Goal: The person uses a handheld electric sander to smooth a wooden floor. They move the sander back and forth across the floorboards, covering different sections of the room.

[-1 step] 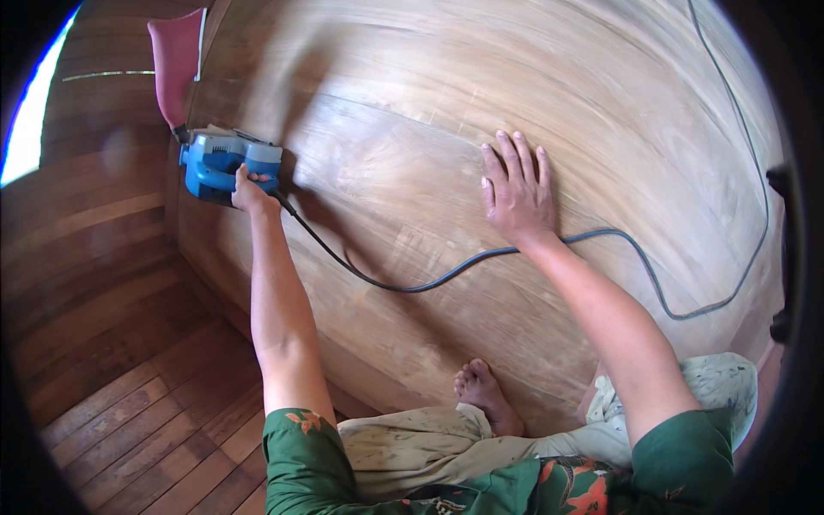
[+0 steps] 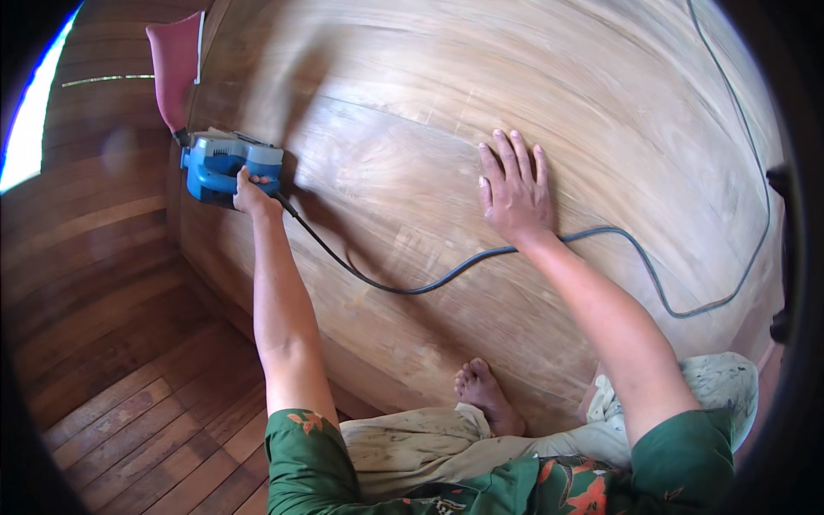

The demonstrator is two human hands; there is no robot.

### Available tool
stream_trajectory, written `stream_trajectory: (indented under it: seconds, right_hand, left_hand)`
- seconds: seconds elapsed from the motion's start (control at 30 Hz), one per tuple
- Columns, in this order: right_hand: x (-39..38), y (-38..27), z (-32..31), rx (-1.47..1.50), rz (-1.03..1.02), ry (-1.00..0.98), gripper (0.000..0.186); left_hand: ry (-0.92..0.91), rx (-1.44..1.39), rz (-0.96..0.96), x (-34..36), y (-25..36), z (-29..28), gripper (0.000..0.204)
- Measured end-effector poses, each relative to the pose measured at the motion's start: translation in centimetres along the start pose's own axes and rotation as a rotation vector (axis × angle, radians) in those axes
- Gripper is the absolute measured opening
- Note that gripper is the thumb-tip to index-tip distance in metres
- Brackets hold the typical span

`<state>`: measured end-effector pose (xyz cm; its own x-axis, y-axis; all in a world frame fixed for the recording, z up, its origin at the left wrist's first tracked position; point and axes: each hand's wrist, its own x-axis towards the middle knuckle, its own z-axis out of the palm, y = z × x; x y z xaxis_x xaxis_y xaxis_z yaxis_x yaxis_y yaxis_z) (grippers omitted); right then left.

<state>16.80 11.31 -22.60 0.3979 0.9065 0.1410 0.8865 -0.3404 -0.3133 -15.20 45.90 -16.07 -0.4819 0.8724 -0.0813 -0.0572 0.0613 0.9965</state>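
Note:
My left hand (image 2: 252, 192) is wrapped round the rear handle of a blue and grey belt sander (image 2: 225, 160). The sander rests at the left edge of a broad pale wooden surface (image 2: 412, 184), its underside hidden. A pinkish-red dust bag (image 2: 175, 69) sticks up from its far left corner. Flat on the wood, fingers spread, lies my right hand (image 2: 520, 190), holding nothing. A dark power cord (image 2: 416, 289) leads from the sander, curves across the wood and passes under my right wrist.
My bare foot (image 2: 487, 395) is on the wood near the front. Darker plank flooring (image 2: 154, 421) lies lower left, and a plank wall (image 2: 94, 197) rises on the left beside the sander. The cord loops up along the right side.

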Motion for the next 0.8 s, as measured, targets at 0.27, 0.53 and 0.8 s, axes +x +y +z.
stream_trajectory:
  seconds: [0.27,0.53,0.8]
  right_hand:
    - [-0.1,0.3,-0.5,0.051,0.023,-0.036,0.054]
    - [-0.6,0.8,-0.4,0.044,0.045,-0.073,0.057]
    - [-1.1,1.0,-0.3,0.117,0.015,0.061,0.057]
  left_hand:
    - [0.003,0.021,0.06,-5.9,0.5,0.9,0.023]
    - [-0.032,0.017,0.034,-12.1,0.6,0.1,0.019]
    - [-0.08,0.009,0.142,-20.4,1.1,-0.5,0.012]
